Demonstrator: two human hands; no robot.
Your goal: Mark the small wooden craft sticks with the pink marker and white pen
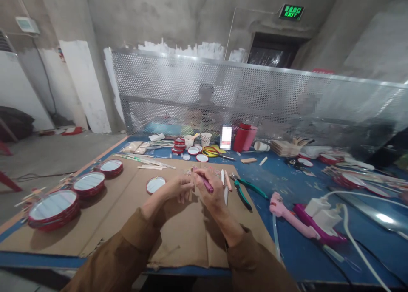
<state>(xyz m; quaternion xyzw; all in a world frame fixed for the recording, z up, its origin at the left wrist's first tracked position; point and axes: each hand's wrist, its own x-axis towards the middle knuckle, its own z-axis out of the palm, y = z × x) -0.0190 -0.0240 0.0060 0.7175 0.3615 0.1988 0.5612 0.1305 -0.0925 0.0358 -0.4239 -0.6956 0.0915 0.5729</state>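
My right hand (pixel 211 190) is closed around a slim purple pen-like tool (pixel 208 185), its tip pointing away from me. My left hand (pixel 180 188) meets it over the cardboard sheet (pixel 178 236), fingers pinched together. Whatever the left fingers grip is too small and too covered to name. A short pale stick (pixel 190 195) shows just below the fingertips. A round white disc with a red rim (pixel 156 185) lies beside my left wrist. To the right of my right hand are a white pen-like stick (pixel 222 177) and a peach-coloured one (pixel 228 180).
Stacks of red-rimmed discs (pixel 54 209) line the left edge. Green-handled pliers (pixel 244 194), a pink glue gun (pixel 291 215) and a purple power strip (pixel 331 236) with cables lie right. A red bottle (pixel 242 137) and paper cups (pixel 206 139) stand before a perforated metal screen (pixel 175 83).
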